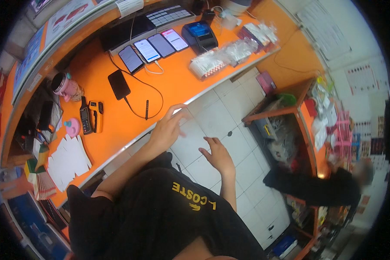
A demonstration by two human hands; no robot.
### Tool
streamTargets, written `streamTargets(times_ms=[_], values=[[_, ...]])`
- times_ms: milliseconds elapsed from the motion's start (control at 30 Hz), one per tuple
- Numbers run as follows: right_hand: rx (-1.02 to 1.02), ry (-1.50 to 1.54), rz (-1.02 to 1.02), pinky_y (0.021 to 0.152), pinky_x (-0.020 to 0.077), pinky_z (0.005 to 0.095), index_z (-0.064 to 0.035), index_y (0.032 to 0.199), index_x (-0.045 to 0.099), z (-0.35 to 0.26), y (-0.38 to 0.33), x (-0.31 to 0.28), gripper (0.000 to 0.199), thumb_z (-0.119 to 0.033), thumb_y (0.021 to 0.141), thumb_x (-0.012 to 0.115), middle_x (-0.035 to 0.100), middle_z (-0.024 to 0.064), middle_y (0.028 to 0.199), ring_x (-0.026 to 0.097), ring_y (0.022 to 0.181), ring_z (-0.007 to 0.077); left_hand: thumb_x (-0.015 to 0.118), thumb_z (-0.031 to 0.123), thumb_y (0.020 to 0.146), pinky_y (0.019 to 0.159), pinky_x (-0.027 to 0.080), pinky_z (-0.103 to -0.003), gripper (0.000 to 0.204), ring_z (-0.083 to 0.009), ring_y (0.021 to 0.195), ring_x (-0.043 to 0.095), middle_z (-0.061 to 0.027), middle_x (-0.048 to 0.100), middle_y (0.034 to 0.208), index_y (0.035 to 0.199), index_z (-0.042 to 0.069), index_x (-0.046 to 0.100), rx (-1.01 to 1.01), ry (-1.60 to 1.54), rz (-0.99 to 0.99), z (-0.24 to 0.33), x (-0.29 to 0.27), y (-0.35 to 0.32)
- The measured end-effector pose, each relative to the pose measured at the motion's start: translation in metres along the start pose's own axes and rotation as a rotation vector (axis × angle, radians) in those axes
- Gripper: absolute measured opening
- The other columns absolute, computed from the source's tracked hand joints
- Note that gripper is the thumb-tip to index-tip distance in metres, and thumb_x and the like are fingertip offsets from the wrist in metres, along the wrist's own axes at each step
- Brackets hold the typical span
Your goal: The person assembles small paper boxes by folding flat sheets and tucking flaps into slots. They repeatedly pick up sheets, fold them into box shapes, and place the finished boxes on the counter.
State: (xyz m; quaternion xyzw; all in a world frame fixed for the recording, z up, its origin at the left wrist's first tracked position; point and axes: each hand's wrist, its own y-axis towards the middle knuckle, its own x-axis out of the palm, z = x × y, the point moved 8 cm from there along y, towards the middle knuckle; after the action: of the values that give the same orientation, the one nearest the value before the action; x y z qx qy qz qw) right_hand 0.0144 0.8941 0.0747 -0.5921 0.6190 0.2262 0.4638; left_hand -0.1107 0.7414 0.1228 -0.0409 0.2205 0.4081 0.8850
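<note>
My left hand [167, 130] is raised beside the front edge of the orange counter [134, 110], its fingers apart and slightly blurred, with nothing visible in it. My right hand [218, 157] hangs over the tiled floor, thumb and fingers spread and holding nothing. On the counter, a dark-screened phone [119, 84] lies with a cable plugged into it, and a short black strap [147, 109] is nearest my left hand. Farther back, a row of several lit phones, among them one with a white screen [147, 50], leans by a black box-shaped device [199, 37].
Clear plastic packets [221, 57] line the counter's right side. At left are a pink tumbler [68, 86], a two-way radio [86, 119], a yellow-black handheld device [97, 116] and white papers [68, 162]. A person in black sleeves [310, 188] stands by the orange shelf [305, 130] at right.
</note>
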Motion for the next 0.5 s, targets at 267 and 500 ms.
streamTargets(times_ms=[267, 500], values=[[-0.503, -0.415, 0.376, 0.068, 0.0557, 0.0416, -0.0055, 0.120, 0.057, -0.017, 0.246, -0.088, 0.040, -0.008, 0.081, 0.062, 0.057, 0.0165, 0.122, 0.067, 0.083, 0.0376, 0.059, 0.022, 0.096, 0.100, 0.046, -0.037, 0.034, -0.0289, 0.116, 0.054, -0.0174, 0.040, 0.134, 0.122, 0.000, 0.053, -0.219, -0.072, 0.008, -0.109, 0.034, 0.066], [-0.573, -0.575, 0.240, 0.060, 0.0536, 0.0356, -0.0041, 0.100, 0.061, 0.036, 0.396, -0.096, 0.027, -0.010, 0.074, 0.062, 0.065, 0.0151, 0.101, 0.067, 0.073, 0.0315, 0.063, 0.034, 0.093, 0.106, 0.039, -0.040, 0.056, -0.0291, 0.126, 0.048, -0.0155, 0.051, 0.135, 0.135, 0.002, 0.044, -0.648, -0.369, 0.192, -0.187, 0.061, 0.168]])
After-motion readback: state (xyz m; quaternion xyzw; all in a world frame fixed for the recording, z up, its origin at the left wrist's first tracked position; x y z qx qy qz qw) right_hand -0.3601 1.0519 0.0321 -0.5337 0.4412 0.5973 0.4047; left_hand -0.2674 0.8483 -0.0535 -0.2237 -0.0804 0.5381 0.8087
